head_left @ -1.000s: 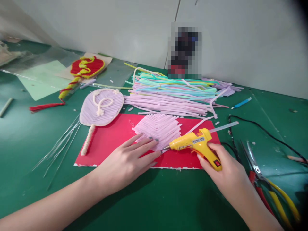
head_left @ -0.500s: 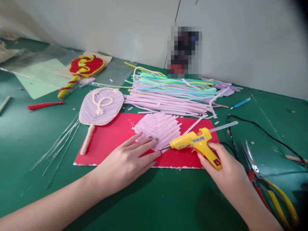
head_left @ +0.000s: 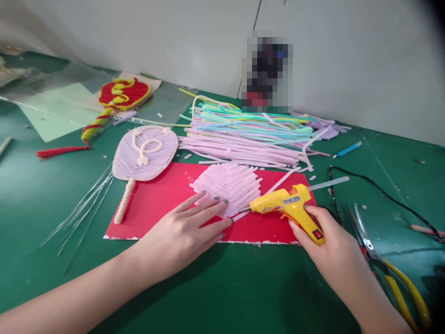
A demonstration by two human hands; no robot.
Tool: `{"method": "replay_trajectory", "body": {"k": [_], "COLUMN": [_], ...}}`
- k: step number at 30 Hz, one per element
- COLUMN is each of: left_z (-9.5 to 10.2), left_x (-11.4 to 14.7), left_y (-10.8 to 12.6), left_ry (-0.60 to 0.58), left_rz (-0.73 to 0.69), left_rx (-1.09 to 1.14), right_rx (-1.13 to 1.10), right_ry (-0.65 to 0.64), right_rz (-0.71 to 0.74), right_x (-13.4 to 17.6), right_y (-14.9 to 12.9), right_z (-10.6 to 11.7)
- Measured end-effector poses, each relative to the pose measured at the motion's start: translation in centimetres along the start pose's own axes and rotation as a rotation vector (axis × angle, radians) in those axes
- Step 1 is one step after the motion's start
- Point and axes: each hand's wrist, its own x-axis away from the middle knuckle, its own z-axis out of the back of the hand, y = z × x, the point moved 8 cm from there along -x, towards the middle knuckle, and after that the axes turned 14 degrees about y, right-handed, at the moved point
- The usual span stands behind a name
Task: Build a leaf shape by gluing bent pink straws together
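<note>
A round piece made of pale pink pipe cleaners [head_left: 231,183], laid in a chevron pattern, rests on a red board [head_left: 156,204]. My left hand [head_left: 187,227] lies over its lower left edge, fingers stretched out and fingertips on the piece. Near those fingertips, a pipe cleaner strip [head_left: 240,215] slants out to the right. My right hand [head_left: 328,241] grips a yellow glue gun [head_left: 295,206] by its handle, with a clear glue stick [head_left: 328,183] poking from the back. The gun's nozzle points left, just above the strip; whether they touch I cannot tell.
Behind the board lies a heap of coloured pipe cleaners [head_left: 250,134]. A lilac fan [head_left: 146,153] overlaps the board's left side; a red and yellow fan [head_left: 123,95] is farther back. Scissors [head_left: 371,250] and a black cord [head_left: 382,185] lie right, thin wires [head_left: 83,204] left.
My right hand has moved the glue gun slightly to the right, drawing the nozzle away from my left fingertips along the strip. My left hand stays in place.
</note>
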Motion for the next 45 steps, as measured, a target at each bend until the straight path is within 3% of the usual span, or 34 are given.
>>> {"method": "replay_trajectory", "body": {"k": [45], "left_z": [0.0], "left_x": [-0.1], "left_y": [0.0], "left_ry": [-0.004], "left_rz": [0.006], "left_rx": [0.024], "right_rx": [0.064], "right_ry": [0.009], "right_rz": [-0.087], "right_x": [-0.4], "right_y": [2.5], "right_z": [0.4]}}
